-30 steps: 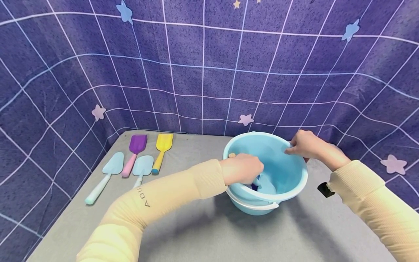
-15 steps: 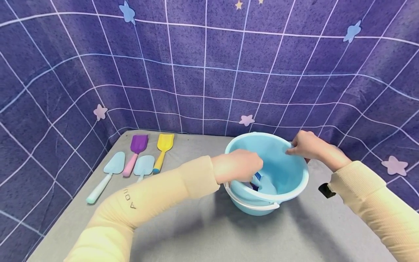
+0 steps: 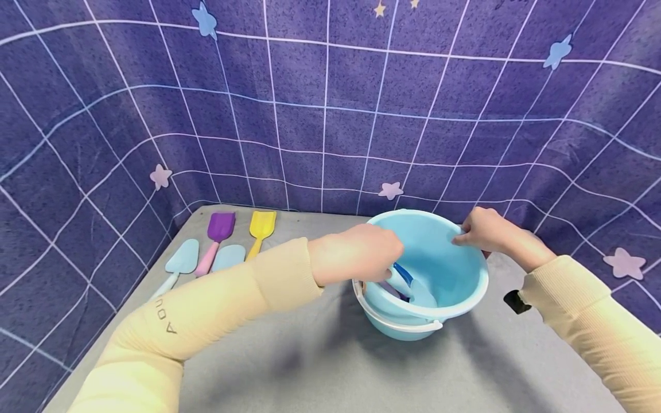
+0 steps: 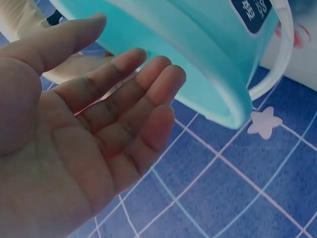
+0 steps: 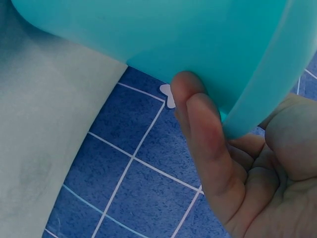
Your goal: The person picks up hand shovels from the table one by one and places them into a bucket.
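A light blue bucket (image 3: 444, 269) with a white handle (image 3: 408, 327) stands on the grey table. My right hand (image 3: 485, 230) grips its rim at the right, thumb inside and fingers against the outer wall, as the right wrist view shows. Over the bucket's left rim is my left hand (image 3: 358, 252); in the left wrist view its fingers (image 4: 163, 82) are loosely bent and hold nothing. Inside the bucket lie a light blue shovel (image 3: 422, 295), something with a dark blue strip (image 3: 403, 273) and a purple piece, partly hidden.
To the left on the table lie a purple shovel with a pink handle (image 3: 207, 258), a yellow shovel (image 3: 262, 225) and two light blue shovels (image 3: 183, 256), partly behind my left sleeve. A purple curtain with star shapes (image 3: 330, 115) hangs behind the table.
My left hand has moved up and left out of the bucket, and more of the things inside show. My right hand stays on the rim.
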{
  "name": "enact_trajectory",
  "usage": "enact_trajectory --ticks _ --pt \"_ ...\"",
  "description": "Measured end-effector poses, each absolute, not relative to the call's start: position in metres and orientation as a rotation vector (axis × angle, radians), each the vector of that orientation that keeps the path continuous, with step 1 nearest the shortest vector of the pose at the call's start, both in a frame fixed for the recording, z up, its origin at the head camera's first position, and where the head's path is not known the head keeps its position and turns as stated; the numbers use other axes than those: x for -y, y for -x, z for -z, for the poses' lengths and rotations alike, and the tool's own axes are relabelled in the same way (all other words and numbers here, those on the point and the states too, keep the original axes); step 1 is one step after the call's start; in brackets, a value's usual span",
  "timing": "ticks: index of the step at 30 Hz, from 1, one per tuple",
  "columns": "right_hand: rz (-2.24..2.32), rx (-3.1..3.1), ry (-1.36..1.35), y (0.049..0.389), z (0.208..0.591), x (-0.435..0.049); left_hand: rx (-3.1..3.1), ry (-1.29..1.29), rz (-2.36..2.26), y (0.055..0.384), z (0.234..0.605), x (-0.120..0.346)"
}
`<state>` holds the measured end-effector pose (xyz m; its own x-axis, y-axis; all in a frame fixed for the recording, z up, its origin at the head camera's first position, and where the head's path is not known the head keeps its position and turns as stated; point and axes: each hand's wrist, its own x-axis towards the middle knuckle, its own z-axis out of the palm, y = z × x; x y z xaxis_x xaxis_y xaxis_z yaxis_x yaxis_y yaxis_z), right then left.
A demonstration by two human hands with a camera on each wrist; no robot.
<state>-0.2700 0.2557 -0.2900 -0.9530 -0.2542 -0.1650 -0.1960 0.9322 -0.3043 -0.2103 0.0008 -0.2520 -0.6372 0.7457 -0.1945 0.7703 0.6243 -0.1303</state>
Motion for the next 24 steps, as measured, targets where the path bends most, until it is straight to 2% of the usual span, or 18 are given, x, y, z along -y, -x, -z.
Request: enact_trajectory --ticks 9,24 --pt "0.428 -2.885 0.333 0.270 0.291 -0.256 -2.820 -1.315 0.253 0.206 0.243 0.023" --pt "0.429 -2.889 0.342 0.270 0.291 -0.256 -3.051 -1.335 0.075 0.204 0.262 0.065"
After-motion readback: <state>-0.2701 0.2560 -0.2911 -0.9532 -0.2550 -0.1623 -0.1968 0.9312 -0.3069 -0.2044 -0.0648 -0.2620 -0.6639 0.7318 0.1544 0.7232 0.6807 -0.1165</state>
